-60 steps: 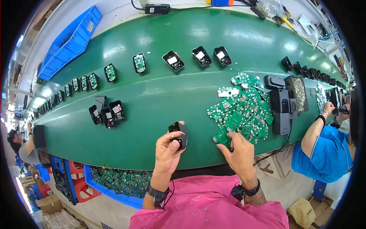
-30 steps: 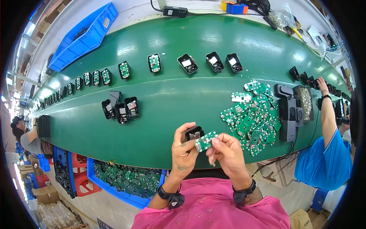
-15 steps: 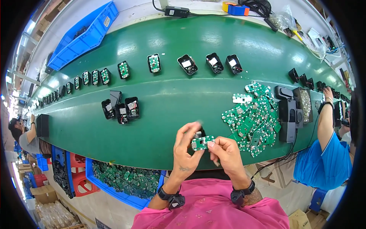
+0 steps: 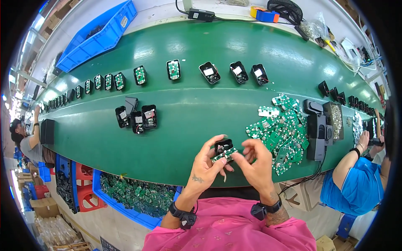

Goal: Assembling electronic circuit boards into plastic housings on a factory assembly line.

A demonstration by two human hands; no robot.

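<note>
My left hand (image 4: pixel 201 169) is wrapped round a small black plastic housing (image 4: pixel 223 144), its open side facing up and dark parts inside. A green circuit board (image 4: pixel 224 155) lies tilted across the near edge of that housing. My left thumb is against the board's near side. At the board's right end, the thumb of my right hand (image 4: pixel 258 163) touches it, with the other fingers curled above. To the right lies a loose pile of green circuit boards (image 4: pixel 278 138). Three open black housings (image 4: pixel 148 116) with white labels and wires stand to the left, beside a grey-black piece.
Along the bench (image 4: pixel 184 138) runs a row of housings, some with boards (image 4: pixel 173 70), others open (image 4: pixel 209 72). Grey devices (image 4: pixel 316 136) and a parts tray (image 4: pixel 334 119) stand right. A blue crate (image 4: pixel 98 35) sits far left; a blue bin of boards (image 4: pixel 138 194) is below. People work at both sides.
The board has tipped and moved down onto the housing, which shows more openly now. My right fingers have lifted and spread. The person at right has drawn an arm back from the housings.
</note>
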